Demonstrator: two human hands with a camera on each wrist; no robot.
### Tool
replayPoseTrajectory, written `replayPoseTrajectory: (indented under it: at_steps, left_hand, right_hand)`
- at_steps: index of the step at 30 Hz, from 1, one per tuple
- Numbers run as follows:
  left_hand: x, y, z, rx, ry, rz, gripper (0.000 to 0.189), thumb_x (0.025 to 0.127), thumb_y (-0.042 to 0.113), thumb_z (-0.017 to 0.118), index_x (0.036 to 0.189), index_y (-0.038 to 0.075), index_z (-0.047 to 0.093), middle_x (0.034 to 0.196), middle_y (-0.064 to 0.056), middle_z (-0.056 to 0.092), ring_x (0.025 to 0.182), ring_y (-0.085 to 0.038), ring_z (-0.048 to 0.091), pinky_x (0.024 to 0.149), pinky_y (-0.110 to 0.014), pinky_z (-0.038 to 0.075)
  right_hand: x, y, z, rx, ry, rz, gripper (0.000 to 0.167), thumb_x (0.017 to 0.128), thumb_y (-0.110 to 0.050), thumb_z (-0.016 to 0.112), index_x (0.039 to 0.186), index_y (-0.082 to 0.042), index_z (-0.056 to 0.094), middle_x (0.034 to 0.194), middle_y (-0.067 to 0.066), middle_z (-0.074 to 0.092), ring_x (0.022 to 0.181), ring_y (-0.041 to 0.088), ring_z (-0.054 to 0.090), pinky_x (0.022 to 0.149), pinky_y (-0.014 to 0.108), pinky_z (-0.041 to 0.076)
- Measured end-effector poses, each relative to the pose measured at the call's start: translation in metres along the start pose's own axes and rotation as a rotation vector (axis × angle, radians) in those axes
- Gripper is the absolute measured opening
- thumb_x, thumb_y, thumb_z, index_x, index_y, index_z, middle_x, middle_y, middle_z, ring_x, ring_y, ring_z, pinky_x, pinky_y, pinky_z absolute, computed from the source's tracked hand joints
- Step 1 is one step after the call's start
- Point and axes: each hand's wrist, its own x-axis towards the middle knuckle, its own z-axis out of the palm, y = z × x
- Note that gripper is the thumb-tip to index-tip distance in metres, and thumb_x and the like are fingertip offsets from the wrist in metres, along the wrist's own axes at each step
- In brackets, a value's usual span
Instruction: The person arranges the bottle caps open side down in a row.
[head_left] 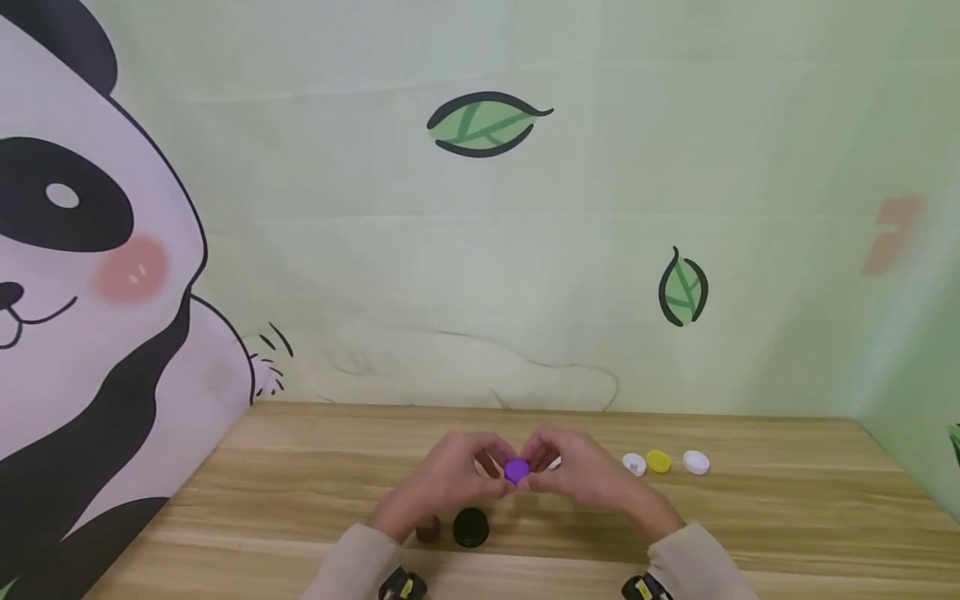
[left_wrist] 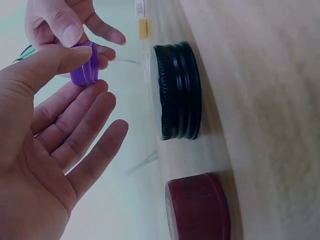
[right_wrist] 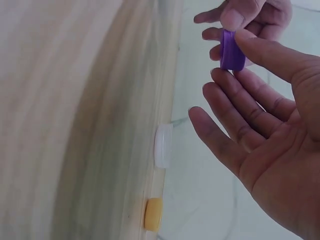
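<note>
A small purple bottle cap (head_left: 516, 471) is held up over the wooden table between both hands. My left hand (head_left: 453, 473) pinches it from one side with thumb and fingertips, the other fingers spread, as the left wrist view shows. From the opposite side my right hand (head_left: 581, 471) pinches the same cap (right_wrist: 233, 51) between thumb and fingers. Below the left hand, a black ridged lid (head_left: 471, 528) lies on the table. Beside it sits a dark red cap (left_wrist: 200, 207), partly covered by the left wrist in the head view.
To the right of the right hand lie a white cap (head_left: 633, 464), a yellow cap (head_left: 658, 461) and another white cap (head_left: 696, 462). A white piece (head_left: 555, 462) shows partly behind the right hand. A printed backdrop (head_left: 375, 250) rises behind the table (head_left: 300, 483).
</note>
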Motion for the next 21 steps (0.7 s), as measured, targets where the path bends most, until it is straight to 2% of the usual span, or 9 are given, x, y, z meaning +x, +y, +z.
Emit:
replayPoseTrajectory:
  at_steps: [7,21]
  left_hand:
    - [-0.004,0.000,0.000,-0.003,-0.013,0.001,0.019,0.086,0.013,0.087,0.103,0.016,0.079,0.097,0.012,0.076,0.085,-0.006,0.069,0.076,-0.028,0.058]
    - [-0.009,0.002,0.004,0.034,-0.076,-0.026,0.022,0.083,0.018,0.092,0.100,0.016,0.078,0.089,0.015,0.073,0.089,-0.006,0.067,0.085,-0.030,0.056]
  right_hand:
    - [-0.006,-0.002,0.004,-0.001,-0.010,0.027,0.022,0.093,-0.008,0.083,0.109,-0.007,0.069,0.098,-0.001,0.070,0.096,0.018,0.066,0.085,0.030,0.056]
    - [-0.008,0.005,0.012,-0.009,-0.081,0.011,0.023,0.089,-0.006,0.085,0.107,-0.008,0.070,0.096,-0.002,0.071,0.093,0.017,0.067,0.085,0.028,0.056]
